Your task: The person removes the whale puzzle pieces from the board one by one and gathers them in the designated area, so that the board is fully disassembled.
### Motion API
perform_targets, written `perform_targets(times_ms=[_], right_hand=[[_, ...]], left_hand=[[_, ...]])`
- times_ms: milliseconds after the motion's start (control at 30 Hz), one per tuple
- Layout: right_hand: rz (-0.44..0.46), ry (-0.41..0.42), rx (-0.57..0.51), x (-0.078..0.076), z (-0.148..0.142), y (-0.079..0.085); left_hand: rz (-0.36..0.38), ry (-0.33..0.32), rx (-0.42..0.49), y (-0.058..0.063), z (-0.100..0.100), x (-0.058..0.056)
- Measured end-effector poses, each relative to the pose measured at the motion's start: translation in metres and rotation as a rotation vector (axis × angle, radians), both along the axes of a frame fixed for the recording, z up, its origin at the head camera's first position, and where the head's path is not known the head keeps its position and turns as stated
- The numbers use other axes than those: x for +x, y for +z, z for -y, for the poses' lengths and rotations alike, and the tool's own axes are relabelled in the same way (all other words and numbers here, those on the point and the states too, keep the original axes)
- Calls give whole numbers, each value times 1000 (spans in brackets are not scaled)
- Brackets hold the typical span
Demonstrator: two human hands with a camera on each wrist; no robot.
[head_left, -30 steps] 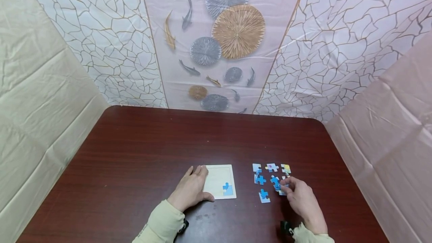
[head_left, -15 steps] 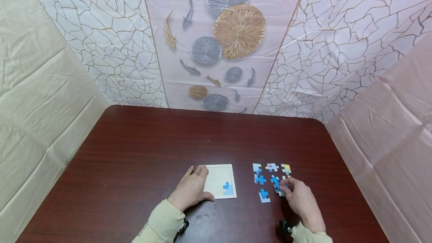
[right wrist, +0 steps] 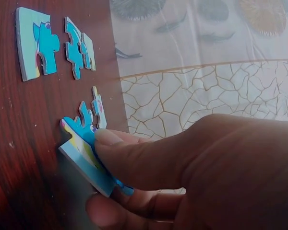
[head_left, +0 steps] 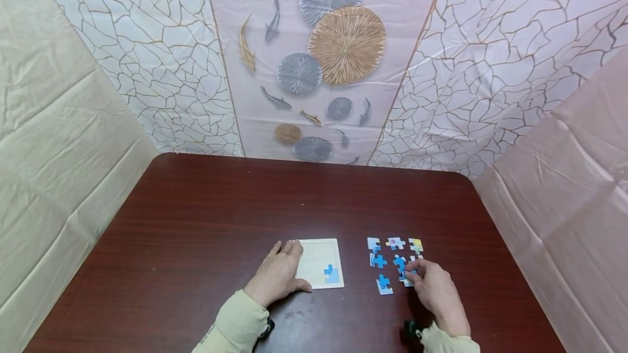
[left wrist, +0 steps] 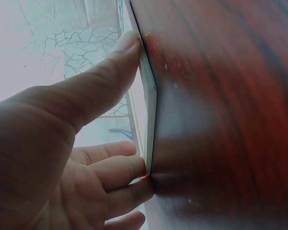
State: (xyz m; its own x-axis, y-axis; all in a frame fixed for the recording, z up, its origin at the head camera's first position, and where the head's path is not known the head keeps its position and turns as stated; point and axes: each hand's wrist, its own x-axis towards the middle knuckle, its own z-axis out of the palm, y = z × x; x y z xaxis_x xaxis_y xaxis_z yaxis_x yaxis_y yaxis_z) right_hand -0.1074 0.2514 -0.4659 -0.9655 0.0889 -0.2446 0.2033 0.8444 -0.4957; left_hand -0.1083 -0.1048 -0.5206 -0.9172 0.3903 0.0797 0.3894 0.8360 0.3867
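Observation:
My left hand rests on the left side of a pale square puzzle tray. In the left wrist view its thumb lies over the tray's rim, and the fingertips touch the edge farther along. One blue jigsaw piece sits in the tray's near right corner. At the right, my right hand pinches a blue, white and yellow jigsaw piece, thumb on its printed face. That piece looks slightly tilted over the table, partly hidden by the thumb. Close beyond it lies another blue piece.
More loose pieces lie on the dark red-brown table: a corner piece nearest me, a blue one, and a back row with a yellow-marked piece. Patterned cloth hangs behind the table and pale cloth at both sides.
My right hand has shifted slightly left and towards me, its pinched piece moving with it. The left hand and the tray stay where they were.

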Motion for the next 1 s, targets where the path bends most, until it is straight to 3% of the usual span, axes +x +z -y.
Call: perform_targets(times_ms=[100,333,467,733,1000], right_hand=[[38,-11,-15,-1,-1,0],[82,-46,-37,-3,-1,-2],[59,-56,-20,-3,-1,-2],[20,-39,-11,-2,-2,-3],[56,-56,-20,-4,-2,-3]], left_hand=[[-19,-3,-9,-1,0,0],[52,0,19,19,-1,4],[42,-5,4,18,0,4],[94,9,11,28,-3,5],[83,2,6,28,-2,6]])
